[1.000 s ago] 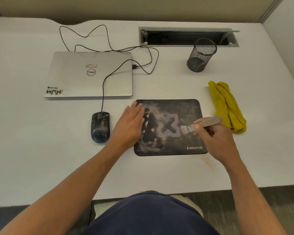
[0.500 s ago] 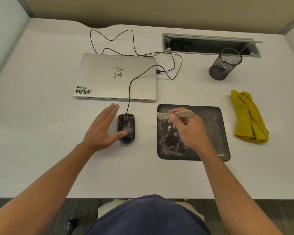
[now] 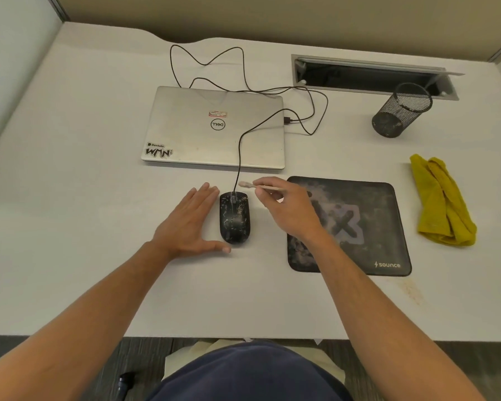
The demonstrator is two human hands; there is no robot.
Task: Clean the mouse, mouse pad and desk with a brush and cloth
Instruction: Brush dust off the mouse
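Observation:
A dusty black wired mouse [image 3: 234, 217] lies on the white desk [image 3: 70, 227]. My left hand [image 3: 190, 224] rests flat and open against its left side, thumb by its rear. My right hand [image 3: 289, 209] holds a small wooden brush [image 3: 250, 185], bristles pointing left just above the front of the mouse. The dark, dusty mouse pad [image 3: 368, 227] lies to the right, partly under my right wrist. A crumpled yellow cloth [image 3: 441, 202] sits right of the pad.
A shut silver laptop [image 3: 214, 128] lies behind the mouse, its cable [image 3: 243, 131] looping across the lid. A black mesh pen cup [image 3: 399, 111] lies tipped at the back right beside an open cable slot [image 3: 368, 75]. Crumbs [image 3: 411, 290] mark the desk below the pad.
My left hand left the mouse pad and settled beside the mouse. My right hand carried the brush leftward from the pad to the front of the mouse.

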